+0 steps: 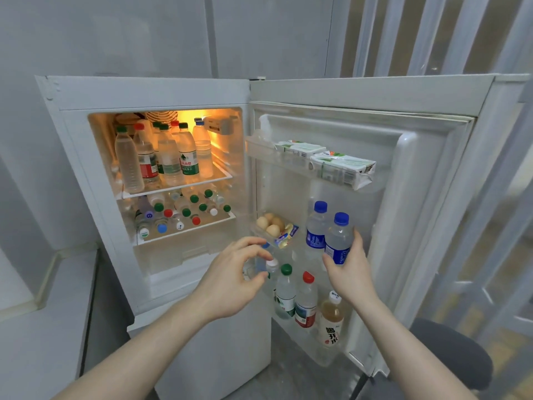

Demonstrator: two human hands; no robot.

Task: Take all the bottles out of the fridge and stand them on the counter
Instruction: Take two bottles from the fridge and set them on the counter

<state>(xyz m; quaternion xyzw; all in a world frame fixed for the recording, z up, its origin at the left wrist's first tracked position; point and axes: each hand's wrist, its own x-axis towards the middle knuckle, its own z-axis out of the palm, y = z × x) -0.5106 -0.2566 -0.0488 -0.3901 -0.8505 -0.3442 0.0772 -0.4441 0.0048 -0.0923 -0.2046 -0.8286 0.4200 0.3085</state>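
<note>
Clear glossy plastic bottles (339,241), smooth white plastic fridge door (418,197) lining.

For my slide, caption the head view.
Right hand grips a blue-capped bottle in the open fridge door; left hand reaches beside it.

Left hand (230,280) covering a white-capped bottle (272,265) at six o'clock, lower-shelf bottles (178,215) showing caps only, labels unreadable

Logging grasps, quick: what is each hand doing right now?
Left hand: fingers curled near a small white-capped clear plastic bottle, grip cannot be told.
Right hand: holds a blue-capped clear plastic water bottle.
</note>
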